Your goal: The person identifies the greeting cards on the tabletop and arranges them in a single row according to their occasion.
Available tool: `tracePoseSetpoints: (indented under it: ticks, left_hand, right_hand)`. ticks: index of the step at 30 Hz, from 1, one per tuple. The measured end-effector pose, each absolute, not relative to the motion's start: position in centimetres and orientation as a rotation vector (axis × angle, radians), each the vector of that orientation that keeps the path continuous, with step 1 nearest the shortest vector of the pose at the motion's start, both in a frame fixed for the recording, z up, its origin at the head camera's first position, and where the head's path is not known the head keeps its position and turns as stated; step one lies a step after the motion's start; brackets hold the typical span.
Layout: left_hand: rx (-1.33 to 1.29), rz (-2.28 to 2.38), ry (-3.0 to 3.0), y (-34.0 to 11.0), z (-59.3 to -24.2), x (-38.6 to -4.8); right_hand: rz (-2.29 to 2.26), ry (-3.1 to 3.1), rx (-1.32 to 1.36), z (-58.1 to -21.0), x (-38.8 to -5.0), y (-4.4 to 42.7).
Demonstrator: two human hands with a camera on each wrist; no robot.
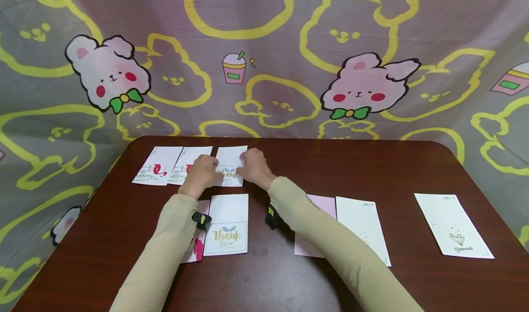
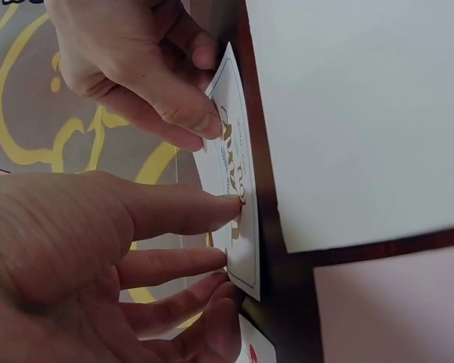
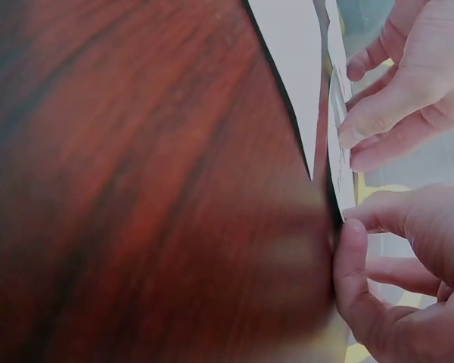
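Note:
At the table's far left-centre lies a white card with gold "Thank You" lettering (image 1: 229, 158). My left hand (image 1: 201, 176) pinches its left edge, and my right hand (image 1: 257, 168) pinches its right edge. In the left wrist view the left hand (image 2: 98, 257) has its thumb on the printed face of the card (image 2: 247, 242) and fingers at the edge; the right hand (image 2: 136, 60) holds the other side likewise. The card bows slightly there. The right wrist view shows it nearly edge-on. Nearer to me sits a matching Thank You card (image 1: 228, 208).
Two flamingo cards (image 1: 154, 165) lie left of the left hand on the brown table (image 1: 351, 165). A pink card (image 1: 194, 256) is partly under the left wrist. Right of centre are another pink card (image 1: 324, 203), a white card (image 1: 355, 213) and a diamond card (image 1: 452, 224).

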State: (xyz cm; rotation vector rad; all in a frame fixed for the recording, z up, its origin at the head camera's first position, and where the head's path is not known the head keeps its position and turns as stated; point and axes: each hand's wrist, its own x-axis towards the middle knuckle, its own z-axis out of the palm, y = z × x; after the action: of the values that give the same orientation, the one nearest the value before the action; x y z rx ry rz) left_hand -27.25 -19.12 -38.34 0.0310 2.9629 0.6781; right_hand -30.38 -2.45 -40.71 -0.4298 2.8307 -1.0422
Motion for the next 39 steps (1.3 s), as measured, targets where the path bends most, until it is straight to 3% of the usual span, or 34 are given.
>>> tracePoseSetpoints:
  ticks: [12,22,32,39]
  left_hand:
    - [0.0,0.685,2.931,-19.3,-38.1,-27.0]
    - [0.01,0.729,2.936,-19.8,-37.8,-26.2]
    - [0.268,0.637,2.766,-21.2,-36.8,-22.8]
    - [0.237,0.499,2.74,-21.4,-36.8,-20.6]
  right_hand:
    - [-0.889,2.843,-0.471,-40.3,-30.3,-2.8]
    - [-1.058,2.763,-0.466,-40.4,-29.2,-1.8]
    - [-0.869,2.728,-0.759,-40.0,-26.7,1.3]
    - [-0.697,2.628,-0.806,-39.0,-24.5,2.7]
